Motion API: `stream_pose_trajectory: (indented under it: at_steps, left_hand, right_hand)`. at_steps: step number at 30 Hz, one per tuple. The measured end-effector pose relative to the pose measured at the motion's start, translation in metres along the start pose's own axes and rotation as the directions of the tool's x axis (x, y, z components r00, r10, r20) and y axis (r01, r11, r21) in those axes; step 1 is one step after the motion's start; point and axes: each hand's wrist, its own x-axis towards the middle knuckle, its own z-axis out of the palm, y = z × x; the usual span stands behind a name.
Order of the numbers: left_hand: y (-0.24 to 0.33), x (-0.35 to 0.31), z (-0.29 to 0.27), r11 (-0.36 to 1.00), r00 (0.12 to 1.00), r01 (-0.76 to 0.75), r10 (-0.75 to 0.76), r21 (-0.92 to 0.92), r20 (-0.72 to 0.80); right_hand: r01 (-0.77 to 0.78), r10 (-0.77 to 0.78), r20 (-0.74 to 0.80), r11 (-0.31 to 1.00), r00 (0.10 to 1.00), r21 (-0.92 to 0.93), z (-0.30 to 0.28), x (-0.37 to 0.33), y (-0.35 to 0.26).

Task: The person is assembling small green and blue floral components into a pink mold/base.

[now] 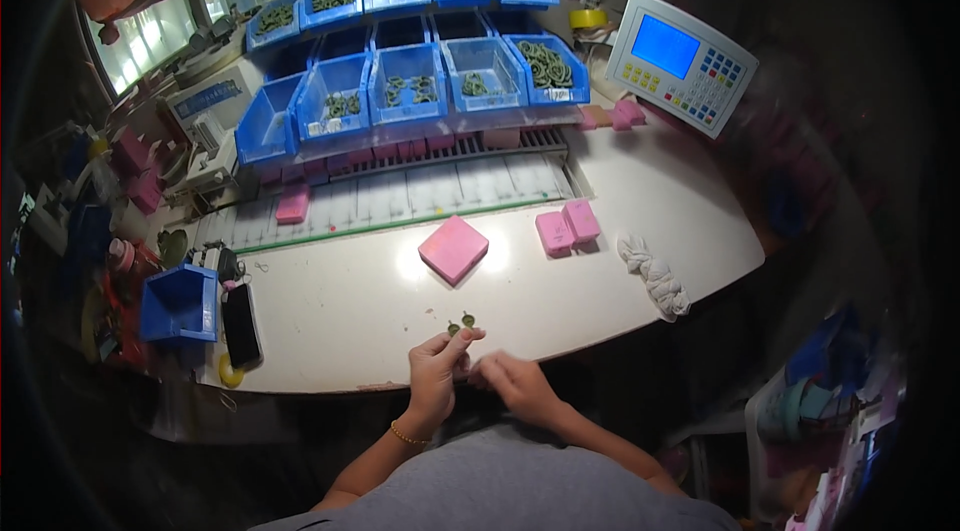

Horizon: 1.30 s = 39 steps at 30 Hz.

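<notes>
Where the two hands come together at the lower centre of the frame, we see the left hand pinching two small olive-green pieces between thumb and fingers, near the front edge of the white worktable. The right hand, blurred, is just beside it with fingers bent; we cannot tell whether it holds anything. We judge the pieces light and fairly stiff, their thin stems the fragile part, so a gentle fingertip grip on the rounded bodies should suit them best; how slippery they are we cannot tell. In appearance, each has a small rounded body and a slender stem pointing up the frame, finer detail being too small to read. Beyond them, at centre, lies a pink square block; farther off, at upper centre, blue open-front bins hold dark green pieces.
</notes>
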Motion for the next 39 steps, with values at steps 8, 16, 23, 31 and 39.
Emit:
stream_pose_trajectory:
  at_steps: [8,16,23,31,39]
  left_hand:
    - [0.003,0.011,-0.032,0.978,0.978,-0.194,0.199,0.083,-0.066]
    - [-0.001,0.011,-0.036,0.977,0.984,-0.159,0.169,0.140,-0.059]
    - [0.003,0.016,-0.042,0.986,0.989,-0.137,0.141,0.095,-0.041]
    - [0.082,0.077,-0.028,0.895,0.979,-0.200,0.194,0.398,0.056]
    - [0.257,0.294,0.086,0.536,0.723,-0.676,0.615,0.506,0.315]
  right_hand:
    - [0.395,-0.385,0.176,0.618,0.906,-0.680,0.017,-0.016,0.015]
    - [0.351,-0.286,0.221,0.575,0.932,-0.739,0.021,-0.011,0.020]
    - [0.424,-0.302,0.301,0.572,0.905,-0.702,0.019,-0.007,0.010]
    - [0.169,-0.421,-0.271,0.755,0.866,-0.633,-0.058,0.026,0.012]
    - [0.107,-0.457,-0.276,0.652,0.846,-0.750,-0.081,0.028,0.031]
